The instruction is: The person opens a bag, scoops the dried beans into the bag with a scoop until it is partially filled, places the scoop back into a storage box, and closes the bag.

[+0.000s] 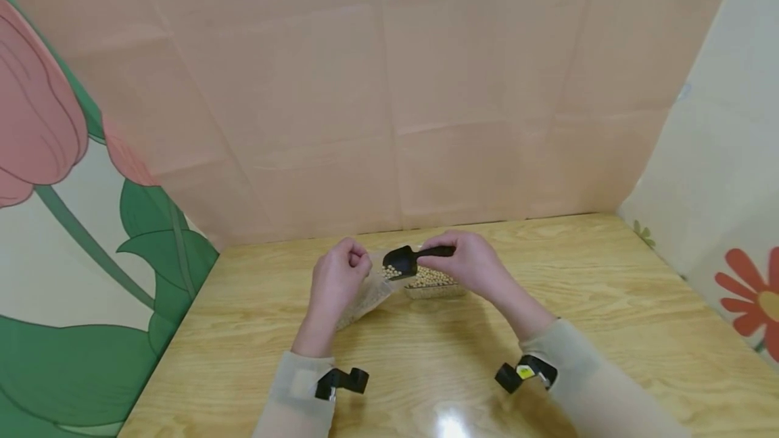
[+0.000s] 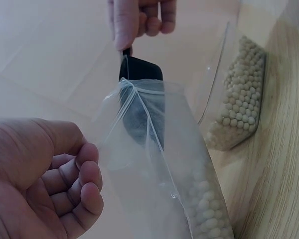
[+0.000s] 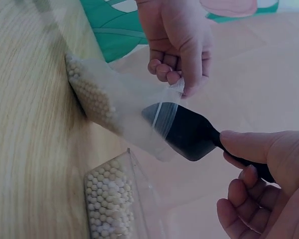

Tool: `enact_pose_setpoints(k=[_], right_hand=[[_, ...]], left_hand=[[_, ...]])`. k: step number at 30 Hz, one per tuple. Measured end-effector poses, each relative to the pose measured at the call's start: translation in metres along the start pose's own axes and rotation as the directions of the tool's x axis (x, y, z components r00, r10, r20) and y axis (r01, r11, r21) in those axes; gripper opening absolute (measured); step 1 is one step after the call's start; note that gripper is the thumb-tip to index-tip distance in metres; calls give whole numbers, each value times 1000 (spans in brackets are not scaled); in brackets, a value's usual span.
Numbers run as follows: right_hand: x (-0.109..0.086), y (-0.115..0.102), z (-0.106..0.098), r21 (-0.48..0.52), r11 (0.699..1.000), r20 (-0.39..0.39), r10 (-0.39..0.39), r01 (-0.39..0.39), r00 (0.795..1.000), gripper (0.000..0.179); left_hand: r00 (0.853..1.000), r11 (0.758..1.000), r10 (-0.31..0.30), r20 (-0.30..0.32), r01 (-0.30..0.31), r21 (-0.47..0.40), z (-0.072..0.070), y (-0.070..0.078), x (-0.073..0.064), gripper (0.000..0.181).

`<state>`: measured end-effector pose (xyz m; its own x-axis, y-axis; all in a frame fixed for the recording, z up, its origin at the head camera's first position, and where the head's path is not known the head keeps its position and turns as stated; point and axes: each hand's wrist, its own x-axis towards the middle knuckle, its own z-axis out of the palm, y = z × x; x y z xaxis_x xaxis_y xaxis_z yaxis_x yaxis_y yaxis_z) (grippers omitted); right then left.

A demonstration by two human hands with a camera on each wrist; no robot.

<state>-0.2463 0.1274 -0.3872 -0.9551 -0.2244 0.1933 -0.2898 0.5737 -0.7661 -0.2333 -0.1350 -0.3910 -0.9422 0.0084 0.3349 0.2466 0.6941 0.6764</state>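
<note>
My left hand (image 1: 339, 276) pinches the rim of a clear plastic zip bag (image 1: 370, 299) between thumb and forefinger. Pale round beans lie in the bag's lower part, seen through the film in the right wrist view. In my right hand (image 1: 473, 263) is the handle of a black scoop (image 1: 404, 259), gripped between thumb and fingers. The scoop's front end is inside the bag's mouth, tilted downward, with some beans (image 1: 391, 272) at its tip. Beneath the right hand stands a clear plastic box (image 3: 139, 199) holding many of the same beans (image 3: 109, 199).
All of this is on a light wood-grain table (image 1: 243, 330). A pinkish sheet (image 1: 304, 120) covers the wall behind it. Painted side panels with flowers (image 1: 768, 303) stand to the left and right. Each wrist carries a small black camera mount (image 1: 341, 380).
</note>
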Motion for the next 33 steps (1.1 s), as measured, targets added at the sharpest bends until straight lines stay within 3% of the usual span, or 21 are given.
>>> enact_pose_setpoints(k=[7,21,33], right_hand=[[-1,-8,-3,-77,995,-20,-70,68,997,24],[-5,2,-23,44,999,15,7,-7,1000,28],[-14,19,-49,48,996,0,74,-74,997,43]], left_hand=[[1000,1000,-15,15,15,-7,-1,0,-2,6],[999,999,-33,30,33,-1,0,1,0,5],[998,999,-50,46,50,-12,-1,2,-1,6]])
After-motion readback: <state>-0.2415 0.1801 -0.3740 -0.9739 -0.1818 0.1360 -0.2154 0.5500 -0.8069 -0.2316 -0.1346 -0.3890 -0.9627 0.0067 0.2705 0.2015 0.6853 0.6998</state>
